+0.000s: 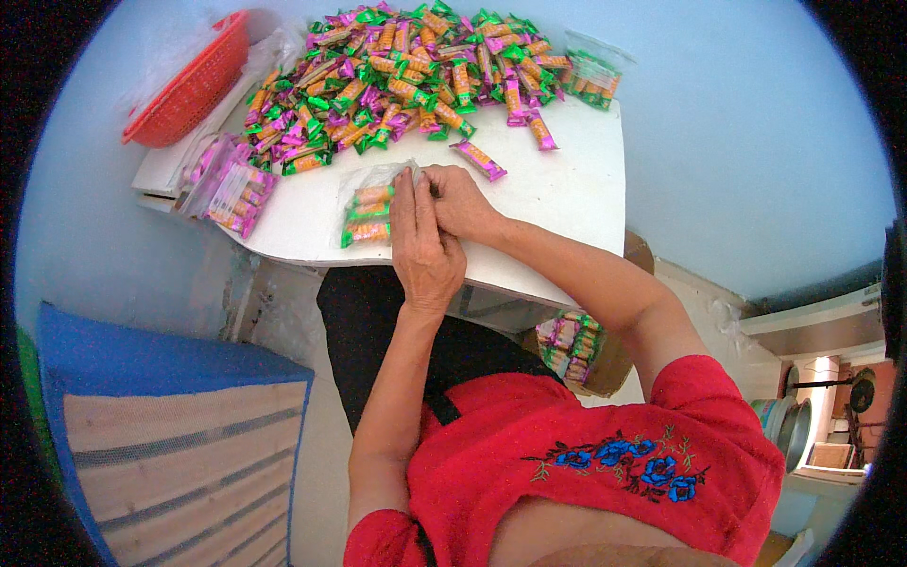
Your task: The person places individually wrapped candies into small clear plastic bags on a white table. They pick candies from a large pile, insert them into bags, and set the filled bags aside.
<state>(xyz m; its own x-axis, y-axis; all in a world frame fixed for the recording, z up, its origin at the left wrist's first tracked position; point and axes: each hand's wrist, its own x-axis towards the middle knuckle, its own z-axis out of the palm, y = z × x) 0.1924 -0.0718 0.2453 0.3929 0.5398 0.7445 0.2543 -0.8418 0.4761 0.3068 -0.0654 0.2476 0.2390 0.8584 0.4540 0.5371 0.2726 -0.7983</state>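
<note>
A clear plastic bag holding several green-ended wrapped snack bars lies flat near the front edge of the white table. My left hand rests on its right part, fingers extended and close together. At the bag's upper right end, my right hand has its fingers bent against the bag; its fingertips are partly hidden, so its grip is unclear. Just above my right hand lies a single purple-ended snack bar. A large heap of purple- and green-ended wrapped bars covers the far part of the table.
A red plastic basket leans at the table's far left, above bags of purple-ended bars. Another filled bag lies at the far right corner. Below the table stands a cardboard box with packed bars. A blue-framed mesh rack is at lower left.
</note>
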